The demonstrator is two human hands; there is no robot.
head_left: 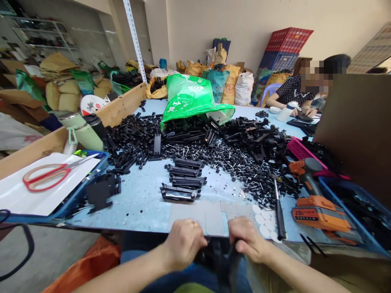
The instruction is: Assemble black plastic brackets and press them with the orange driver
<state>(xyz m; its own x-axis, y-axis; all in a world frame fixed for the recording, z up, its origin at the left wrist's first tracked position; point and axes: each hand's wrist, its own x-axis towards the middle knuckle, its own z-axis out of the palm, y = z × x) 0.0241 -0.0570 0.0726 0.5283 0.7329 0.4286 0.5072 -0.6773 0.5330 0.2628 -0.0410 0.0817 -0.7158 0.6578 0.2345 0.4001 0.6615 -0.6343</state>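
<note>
At the table's front edge, my left hand (pixel 185 244) and my right hand (pixel 248 239) are both closed around a black plastic part (pixel 220 262). That part hangs below the edge over my lap and is blurred, so its shape is unclear. Beyond my hands, several long black assemblies (pixel 185 182) lie in a rough column. Behind them spread small black-headed pins (pixel 220 160) with metal shafts. To the right of my right hand are a hammer (pixel 278 211) and white round discs (pixel 264 219). Grey flat pads (pixel 195 215) lie just beyond my hands.
A green sack (pixel 191 99) spills black parts at the back. On the right are an orange cordless drill (pixel 319 207) and a blue bin (pixel 360 211). Red-handled scissors (pixel 49 175) rest on white paper at left, near a green bottle (pixel 82 132). A co-worker (pixel 295 91) sits far right.
</note>
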